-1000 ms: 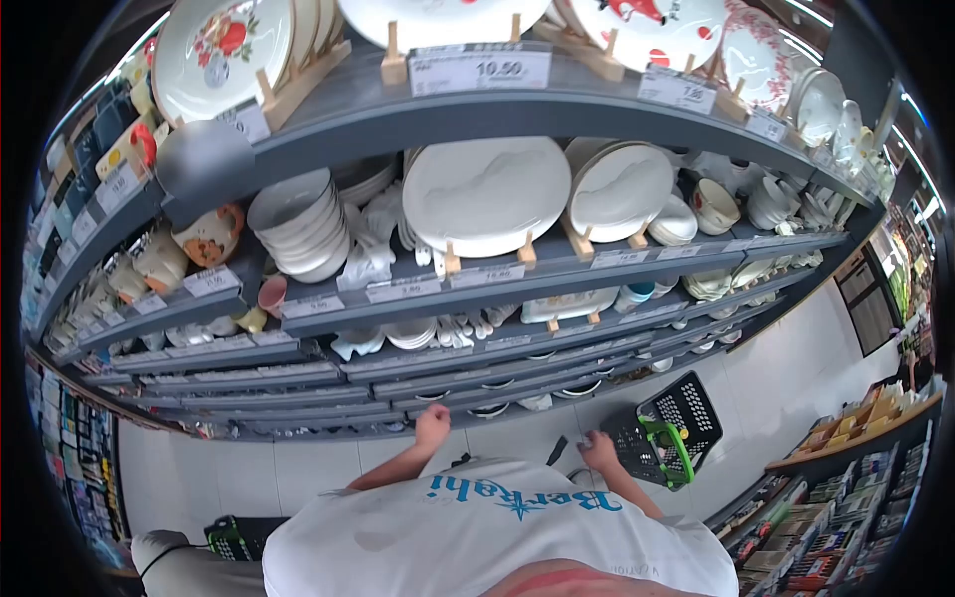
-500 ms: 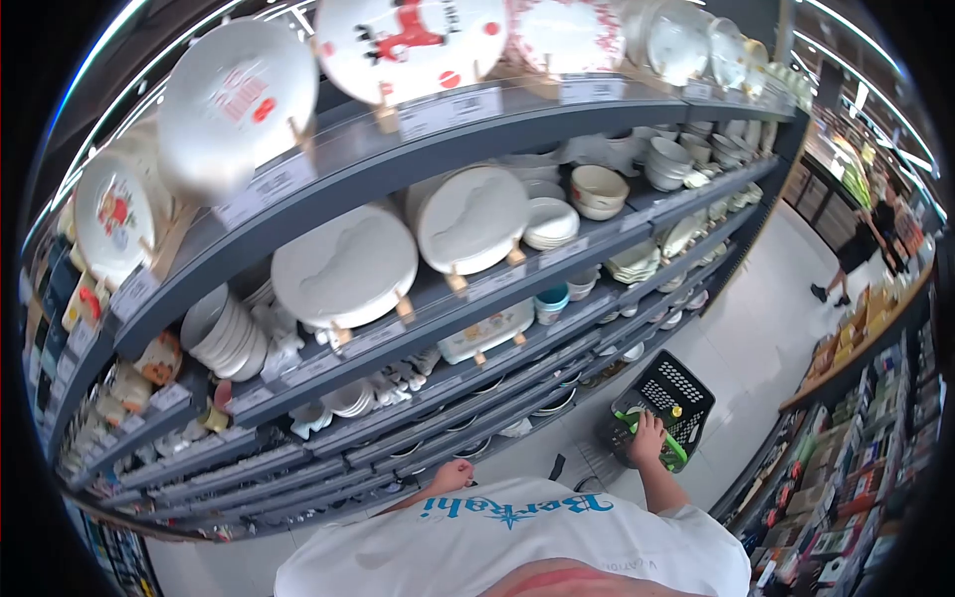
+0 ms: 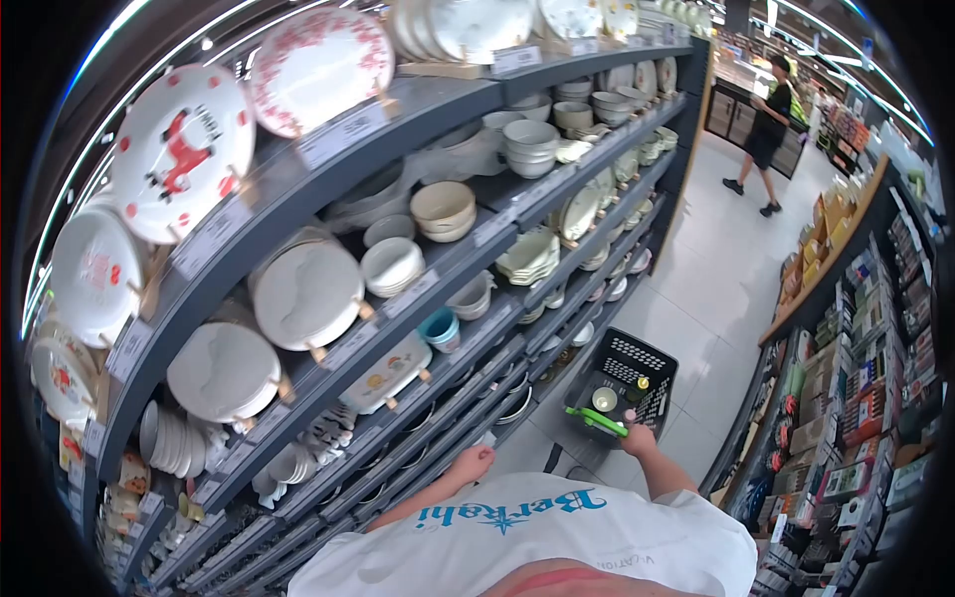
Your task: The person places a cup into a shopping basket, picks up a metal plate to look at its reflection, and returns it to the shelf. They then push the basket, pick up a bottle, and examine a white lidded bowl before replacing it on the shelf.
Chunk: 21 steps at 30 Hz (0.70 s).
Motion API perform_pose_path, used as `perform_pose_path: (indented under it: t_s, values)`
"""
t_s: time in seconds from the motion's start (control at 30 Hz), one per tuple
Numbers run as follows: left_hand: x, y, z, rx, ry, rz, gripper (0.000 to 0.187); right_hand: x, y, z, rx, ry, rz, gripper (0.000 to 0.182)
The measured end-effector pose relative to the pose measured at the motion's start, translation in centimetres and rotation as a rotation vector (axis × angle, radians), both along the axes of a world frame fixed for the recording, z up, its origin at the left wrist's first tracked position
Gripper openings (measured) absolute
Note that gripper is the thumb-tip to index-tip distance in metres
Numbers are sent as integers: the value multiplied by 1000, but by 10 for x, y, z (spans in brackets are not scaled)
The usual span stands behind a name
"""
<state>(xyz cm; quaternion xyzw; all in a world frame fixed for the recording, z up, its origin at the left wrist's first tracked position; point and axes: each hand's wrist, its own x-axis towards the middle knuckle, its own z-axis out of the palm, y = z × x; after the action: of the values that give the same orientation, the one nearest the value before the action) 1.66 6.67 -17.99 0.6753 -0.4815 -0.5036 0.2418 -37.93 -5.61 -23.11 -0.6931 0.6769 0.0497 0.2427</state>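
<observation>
My right hand (image 3: 639, 440) is closed on the green handle of a black shopping basket (image 3: 657, 406), at the handle's right end. Inside the basket are a pale round cup-like item (image 3: 604, 399) and a small item with a yellow top (image 3: 642, 384). My left hand (image 3: 472, 464) hangs beside the lower shelves with its fingers curled in, and I see nothing in it. Close above it runs the shelf rack, with stacked bowls (image 3: 443, 210), plates on wooden stands (image 3: 308, 294) and a teal cup (image 3: 439, 328).
The tall dishware shelf (image 3: 418, 109) lines my left side. Packed shelves (image 3: 856, 438) stand along the right. Between them a tiled aisle (image 3: 711, 264) leads forward, and a person in dark clothes (image 3: 766, 129) walks at its far end.
My view has moved forward along the aisle, and the shelf plates have shifted left. The basket's inside shows more clearly now. The person ahead appears larger and farther left.
</observation>
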Motion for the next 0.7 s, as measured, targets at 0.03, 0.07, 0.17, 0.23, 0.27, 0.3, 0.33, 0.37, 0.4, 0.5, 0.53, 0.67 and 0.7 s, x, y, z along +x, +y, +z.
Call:
perform_pose_path:
  t_s: [0.03,0.07,0.17,0.23,0.27,0.3,0.33,0.37,0.4,0.5,0.53,0.67,0.7]
  values:
    - [-13,-15,5,9,0,-22,19,3,2,3,-4,0,-13,32]
    - [-27,-32,11,-119,-166,-171,22,7,2,9,6,12,-16,32]
    - [-77,-76,35,-321,-397,-443,34,8,8,28,31,-5,-17,28]
    - [-112,-103,41,-396,-459,-552,45,8,8,21,31,-9,-5,28]
    - [-130,-116,40,-509,-495,-623,49,6,8,24,75,-6,0,28]
    - [-146,-125,36,-623,-528,-691,54,5,6,21,74,-28,9,26]
    - [-160,-134,26,-678,-599,-744,61,1,7,13,50,-40,59,26]
    - [-172,-142,17,-680,-586,-765,61,-3,7,6,26,-52,109,26]
    - [-184,-150,10,-610,-666,-906,61,-4,6,4,44,-94,75,27]
    - [-210,-173,-12,-301,-756,-1184,48,2,2,2,109,-97,96,25]
    - [-213,-180,-19,-274,-790,-1238,38,1,3,3,85,-119,99,25]
    - [-214,-191,-36,-260,-767,-1336,24,-1,4,-2,47,-179,112,25]
    - [-214,-191,-38,-253,-761,-1347,24,-1,6,-3,57,-181,104,25]
